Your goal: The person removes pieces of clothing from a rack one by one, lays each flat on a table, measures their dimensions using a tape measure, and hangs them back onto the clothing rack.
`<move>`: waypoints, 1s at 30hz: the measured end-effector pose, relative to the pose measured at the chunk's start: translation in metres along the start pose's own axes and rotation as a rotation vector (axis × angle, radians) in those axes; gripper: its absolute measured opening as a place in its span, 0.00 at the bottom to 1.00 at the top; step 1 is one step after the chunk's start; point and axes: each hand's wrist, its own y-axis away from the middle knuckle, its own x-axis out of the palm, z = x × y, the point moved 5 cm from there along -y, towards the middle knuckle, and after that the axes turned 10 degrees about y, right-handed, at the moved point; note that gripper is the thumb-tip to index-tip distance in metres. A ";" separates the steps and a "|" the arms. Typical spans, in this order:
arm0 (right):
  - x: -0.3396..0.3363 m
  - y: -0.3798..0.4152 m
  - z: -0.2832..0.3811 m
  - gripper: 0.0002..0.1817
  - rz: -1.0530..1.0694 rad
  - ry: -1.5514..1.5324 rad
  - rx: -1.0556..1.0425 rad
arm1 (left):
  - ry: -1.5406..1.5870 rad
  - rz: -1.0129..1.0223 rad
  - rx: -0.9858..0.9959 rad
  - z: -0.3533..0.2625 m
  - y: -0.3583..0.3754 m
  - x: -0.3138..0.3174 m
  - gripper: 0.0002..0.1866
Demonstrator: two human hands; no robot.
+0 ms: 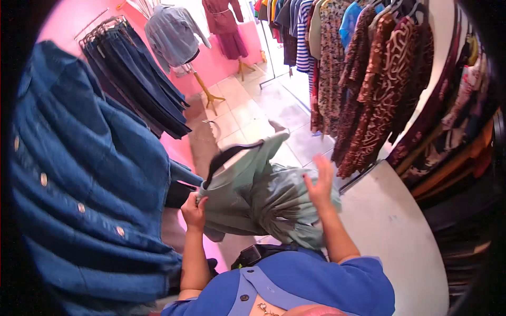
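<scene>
A sage-green garment (pixel 232 208) with gathered, creased folds hangs on a black hanger (pixel 226 158) in front of my body. My left hand (pixel 194 211) is closed on the garment's shoulder, near one end of the hanger. My right hand (pixel 320 184) is raised at the garment's far right side, fingers stretched out and apart, its wrist overlapping the pale green cloth. The hanger's hook points away from me, over the tiled floor. Close on my left hangs a large blue denim garment (pixel 100 174) with a row of buttons.
Dark denim trousers (pixel 132 73) hang on a rack by the pink wall. Two dress forms on wooden stands carry a light denim jacket (pixel 171 34) and a maroon outfit (pixel 224 21). Patterned clothes (pixel 377 84) line a rail at right, beside a white surface (pixel 398 226).
</scene>
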 end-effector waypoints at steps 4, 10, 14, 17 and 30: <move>0.012 -0.088 0.017 0.37 0.109 0.070 -0.153 | -0.027 0.130 0.148 -0.002 -0.070 0.002 0.13; 0.053 -0.139 0.007 0.28 0.475 -0.178 -0.108 | 0.102 0.140 0.269 0.026 -0.132 0.027 0.16; 0.046 -0.160 0.006 0.13 0.571 -0.120 -0.106 | 0.203 0.177 0.436 0.039 -0.189 0.065 0.16; 0.020 -0.182 0.020 0.10 0.403 -0.078 -0.051 | 0.349 0.172 0.476 0.048 -0.249 0.089 0.17; -0.068 -0.284 0.139 0.19 -0.135 0.703 0.132 | 0.783 0.469 0.599 0.029 -0.400 0.304 0.38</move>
